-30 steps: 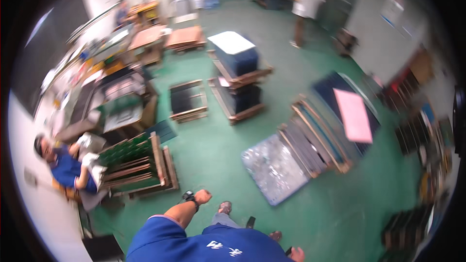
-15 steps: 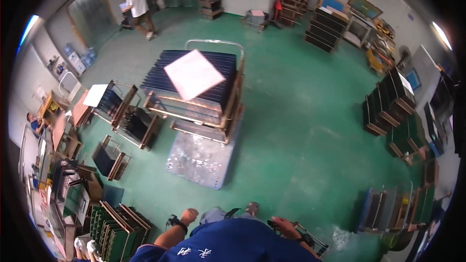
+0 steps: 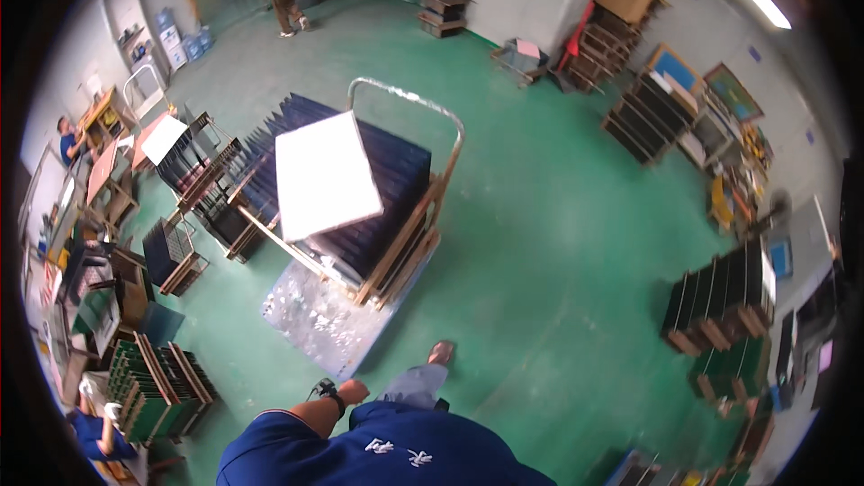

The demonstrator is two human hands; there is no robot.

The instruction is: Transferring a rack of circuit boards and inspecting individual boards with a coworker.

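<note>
The platform cart [image 3: 360, 216], stacked with dark panels under a white sheet [image 3: 322, 175], points its handle away; the left hand [image 3: 353, 391] hangs empty, seemingly loosely curled.

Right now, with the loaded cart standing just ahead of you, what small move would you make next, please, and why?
Probably one step forward toward the cart. Its metal handle is on the far side, the near platform edge lies just past the forward foot, and the left hand hangs at the side holding nothing.
</note>
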